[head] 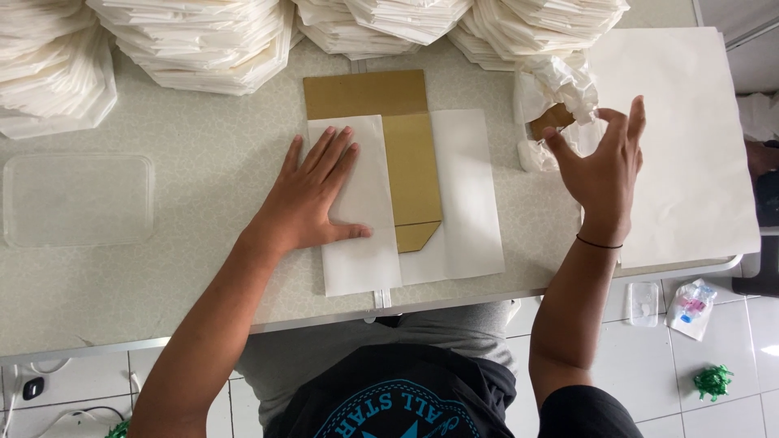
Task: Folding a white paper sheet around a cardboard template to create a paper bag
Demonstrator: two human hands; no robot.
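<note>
My left hand [312,193] lies flat, fingers spread, pressing the folded left flap of a white paper sheet [357,243] on the table. Under the paper is a brown cardboard template [410,162], showing between the left flap and the right part of the sheet [466,195]. My right hand [604,166] hovers open over the table's right side, fingers spread, close to a small crumpled clear wrapper with a brown piece in it [556,118]. It holds nothing that I can see.
Stacks of folded white paper items [211,40] line the back of the table. A clear plastic lid [77,199] lies at the left. A pile of large white sheets [690,146] sits at the right. Small plastic bags lie on the tiled floor [690,308].
</note>
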